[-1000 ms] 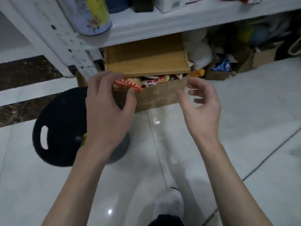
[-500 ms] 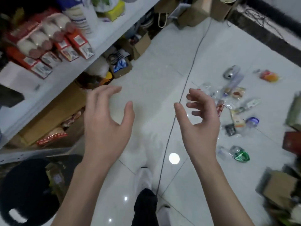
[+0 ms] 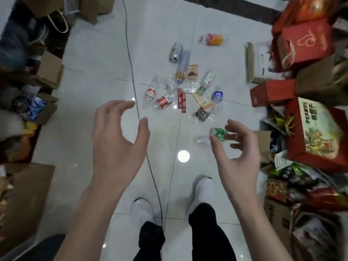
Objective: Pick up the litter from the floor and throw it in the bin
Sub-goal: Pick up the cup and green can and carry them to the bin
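Litter lies scattered on the white tiled floor ahead of my feet: a red-labelled plastic bottle (image 3: 163, 100), a second clear bottle (image 3: 150, 93), a crushed silver can (image 3: 175, 52), red sachets (image 3: 181, 100), a blue-capped bottle (image 3: 217, 97), snack wrappers (image 3: 192, 72) and an orange packet (image 3: 212, 39). A crumpled green-labelled bottle (image 3: 216, 135) lies just beyond my right hand's fingertips. My left hand (image 3: 117, 144) and my right hand (image 3: 238, 157) are both raised above the floor with loosely curved fingers, holding nothing. No bin is in view.
A thin dark cable (image 3: 138, 117) runs down the floor between my hands and past my white shoes (image 3: 203, 189). Red gift boxes (image 3: 305, 42) and bags crowd the right side. Cardboard boxes (image 3: 49, 71) and clutter line the left.
My view has swung from the shelf and black bin to the litter on the floor. Both hands stayed raised and empty, spreading slightly apart.
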`<state>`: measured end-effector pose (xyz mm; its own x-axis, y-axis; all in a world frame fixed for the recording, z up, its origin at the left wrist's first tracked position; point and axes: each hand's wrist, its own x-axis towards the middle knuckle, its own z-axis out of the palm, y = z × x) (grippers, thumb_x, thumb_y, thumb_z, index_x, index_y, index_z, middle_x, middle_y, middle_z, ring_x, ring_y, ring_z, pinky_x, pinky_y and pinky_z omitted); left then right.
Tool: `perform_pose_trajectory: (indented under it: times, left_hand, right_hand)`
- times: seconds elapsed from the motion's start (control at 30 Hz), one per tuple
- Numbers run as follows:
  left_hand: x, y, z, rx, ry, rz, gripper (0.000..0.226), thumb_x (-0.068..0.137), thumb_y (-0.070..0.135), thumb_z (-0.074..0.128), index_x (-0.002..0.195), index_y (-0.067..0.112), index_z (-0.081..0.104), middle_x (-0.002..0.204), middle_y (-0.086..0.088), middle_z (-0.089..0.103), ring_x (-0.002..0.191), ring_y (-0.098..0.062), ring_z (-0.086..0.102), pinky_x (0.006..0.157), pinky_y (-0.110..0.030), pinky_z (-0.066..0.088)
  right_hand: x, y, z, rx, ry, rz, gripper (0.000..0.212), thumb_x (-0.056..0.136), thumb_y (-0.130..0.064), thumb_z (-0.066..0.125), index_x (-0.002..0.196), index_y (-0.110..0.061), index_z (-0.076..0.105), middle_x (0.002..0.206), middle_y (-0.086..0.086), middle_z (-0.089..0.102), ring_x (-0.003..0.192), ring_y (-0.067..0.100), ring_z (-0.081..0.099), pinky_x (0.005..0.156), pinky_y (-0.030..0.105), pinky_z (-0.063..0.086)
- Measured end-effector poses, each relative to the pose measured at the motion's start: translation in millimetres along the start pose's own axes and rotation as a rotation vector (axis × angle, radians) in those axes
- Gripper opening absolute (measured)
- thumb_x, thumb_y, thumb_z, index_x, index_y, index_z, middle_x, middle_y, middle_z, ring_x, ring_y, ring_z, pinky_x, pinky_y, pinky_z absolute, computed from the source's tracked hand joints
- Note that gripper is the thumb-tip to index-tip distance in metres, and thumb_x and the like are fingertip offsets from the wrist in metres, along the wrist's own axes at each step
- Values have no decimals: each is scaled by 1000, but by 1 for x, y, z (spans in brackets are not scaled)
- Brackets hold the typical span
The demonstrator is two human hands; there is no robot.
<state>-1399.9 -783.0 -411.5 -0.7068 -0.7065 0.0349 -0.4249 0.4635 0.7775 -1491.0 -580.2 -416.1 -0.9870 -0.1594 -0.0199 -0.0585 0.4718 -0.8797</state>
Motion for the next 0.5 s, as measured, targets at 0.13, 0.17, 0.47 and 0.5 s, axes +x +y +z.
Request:
perform_pose_trajectory:
  times: [0.13, 0.17, 0.47, 0.5]
  left_hand:
    - [7, 22, 66, -18, -90, 13, 38, 89, 31, 62, 126, 19, 58, 128, -1, 53, 119, -17, 54, 103, -44, 44]
    - [8, 28, 83, -20, -109, 10, 39, 89, 31, 63, 126, 20, 58, 129, 1, 52, 119, -17, 54, 103, -45, 44]
    - [33, 92, 249, 20, -183, 30, 40, 90, 28, 65, 127, 15, 59, 127, -5, 55, 122, -23, 54, 100, -52, 45]
    - [35, 98, 267, 17, -187, 36, 39, 90, 28, 65, 126, 15, 59, 126, -5, 55, 121, -20, 54, 100, -51, 45]
  right_hand:
    - [32, 47, -42, -24, 82, 76, 40, 88, -20, 78, 123, -27, 60, 122, -5, 63, 104, 11, 64, 89, 26, 49]
    - [41, 60, -52, -29, 97, 93, 40, 88, -20, 78, 123, -28, 59, 121, -4, 63, 103, 11, 64, 89, 28, 50]
    - [145, 159, -124, -70, 21, 160, 42, 87, -16, 79, 126, -19, 62, 121, -3, 61, 104, -3, 59, 91, 22, 47]
    - [156, 169, -131, -79, 2, 160, 42, 87, -18, 79, 126, -19, 62, 121, -4, 60, 104, -4, 58, 91, 20, 46]
